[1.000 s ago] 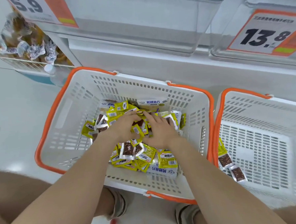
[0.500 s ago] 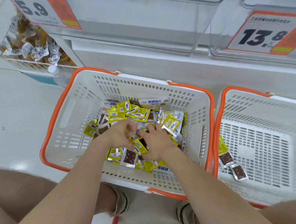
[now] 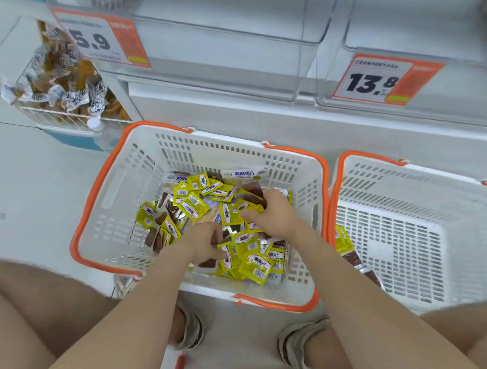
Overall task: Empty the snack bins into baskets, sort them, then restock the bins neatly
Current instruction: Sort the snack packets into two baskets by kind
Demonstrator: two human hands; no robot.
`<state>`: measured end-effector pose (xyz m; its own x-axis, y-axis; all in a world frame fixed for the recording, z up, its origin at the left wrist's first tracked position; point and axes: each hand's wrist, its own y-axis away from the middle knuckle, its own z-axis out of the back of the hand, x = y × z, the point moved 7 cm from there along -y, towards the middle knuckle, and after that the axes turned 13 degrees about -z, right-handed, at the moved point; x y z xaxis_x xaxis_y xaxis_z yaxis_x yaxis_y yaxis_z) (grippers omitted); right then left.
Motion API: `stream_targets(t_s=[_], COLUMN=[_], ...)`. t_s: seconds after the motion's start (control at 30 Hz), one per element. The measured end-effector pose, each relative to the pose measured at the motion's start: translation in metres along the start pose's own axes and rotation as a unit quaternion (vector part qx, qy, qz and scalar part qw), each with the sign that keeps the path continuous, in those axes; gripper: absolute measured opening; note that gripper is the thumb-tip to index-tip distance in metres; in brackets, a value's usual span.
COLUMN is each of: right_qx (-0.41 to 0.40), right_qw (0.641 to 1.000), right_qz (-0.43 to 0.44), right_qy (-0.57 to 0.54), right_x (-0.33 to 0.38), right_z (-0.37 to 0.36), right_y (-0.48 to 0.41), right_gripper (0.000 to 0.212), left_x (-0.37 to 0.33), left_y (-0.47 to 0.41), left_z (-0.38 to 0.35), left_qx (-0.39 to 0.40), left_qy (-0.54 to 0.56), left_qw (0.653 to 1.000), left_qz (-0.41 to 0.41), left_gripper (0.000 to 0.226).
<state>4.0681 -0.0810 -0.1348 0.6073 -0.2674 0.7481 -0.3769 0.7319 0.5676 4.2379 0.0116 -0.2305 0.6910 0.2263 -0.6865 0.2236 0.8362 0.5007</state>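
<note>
A white basket with orange handles (image 3: 118,191) sits on the floor between my knees. It holds a heap of small yellow snack packets (image 3: 194,206), some brown-windowed ones, and white fish-slice packs (image 3: 244,174) at the back. My left hand (image 3: 206,244) is in the heap, fingers curled round yellow packets near the front. My right hand (image 3: 275,213) lies further back and to the right, fingers curled on yellow packets. A second white basket (image 3: 408,232) on the right holds a few packets (image 3: 349,252) at its left wall.
Clear plastic shelf bins (image 3: 228,30) with price tags 5.9 (image 3: 96,39) and 13.8 (image 3: 378,81) stand above the baskets. A wire bin of orange wrapped snacks (image 3: 62,81) is at the left. My sandalled feet (image 3: 193,328) are just below the basket.
Both hands have drawn apart within the heap: the right moved back and rightward, the left came toward the front. Packets have shifted around them. The camera tilted slightly.
</note>
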Motion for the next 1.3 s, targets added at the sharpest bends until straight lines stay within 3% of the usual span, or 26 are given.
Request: stream_targets(t_s=[0.2,0.27,0.4,0.47,0.53,0.67,0.73,0.83,0.97,1.03,1.13,1.2,1.3], right_qx=[-0.116,-0.181,-0.402,-0.471,-0.429,-0.25,-0.244,-0.251,-0.322,-0.351,-0.353,-0.337,-0.263], right_qw=[0.989,0.975,0.894,0.853,0.862,0.908,0.917,0.917,0.905,0.899,0.911,0.927,0.963], right_qz=[0.002,-0.009,-0.101,-0.17,-0.242,-0.337,-0.316,-0.283,-0.224,-0.205,-0.178,-0.134,-0.051], right_qy=[-0.094,-0.127,-0.169,-0.148,-0.117,0.002,-0.003,-0.129,-0.167,-0.163,-0.119,-0.1,-0.006], right_x=[0.01,-0.001,-0.05,-0.07,-0.091,-0.11,-0.102,-0.083,-0.082,-0.074,-0.063,-0.051,-0.026], right_z=[0.072,0.099,0.148,0.162,0.163,0.15,0.159,0.18,0.217,0.223,0.211,0.187,0.129], right_y=[0.061,0.08,0.115,0.136,0.14,0.129,0.124,0.118,0.113,0.125,0.128,0.116,0.085], right_gripper=[0.024,0.022,0.042,0.042,0.039,0.033,0.028,0.008,0.022,0.023,0.02,0.024,0.027], left_x=[-0.046,-0.063,-0.087,-0.102,-0.126,-0.191,-0.225,-0.271,-0.305,-0.302,-0.262,-0.211,-0.117], left_y=[-0.006,-0.011,-0.015,-0.013,-0.005,0.006,0.006,-0.002,-0.029,-0.038,-0.035,-0.035,-0.03], left_z=[-0.024,-0.033,-0.027,-0.016,-0.002,0.017,0.014,-0.004,-0.041,-0.037,-0.006,0.009,0.022], left_qx=[-0.005,0.011,-0.026,-0.059,-0.101,-0.16,-0.139,-0.1,-0.062,-0.132,-0.235,-0.228,-0.191], left_qy=[-0.057,-0.092,-0.089,-0.093,-0.083,-0.014,0.021,0.067,0.048,-0.006,-0.023,-0.042,-0.069], left_qw=[0.998,0.995,0.995,0.993,0.989,0.975,0.973,0.971,0.973,0.968,0.949,0.958,0.979], left_qz=[-0.035,-0.038,-0.031,-0.047,-0.071,-0.151,-0.184,-0.207,-0.216,-0.211,-0.209,-0.167,-0.032], left_gripper=[0.068,0.069,0.059,0.047,0.036,0.023,0.011,0.012,0.057,0.051,0.018,0.009,0.014])
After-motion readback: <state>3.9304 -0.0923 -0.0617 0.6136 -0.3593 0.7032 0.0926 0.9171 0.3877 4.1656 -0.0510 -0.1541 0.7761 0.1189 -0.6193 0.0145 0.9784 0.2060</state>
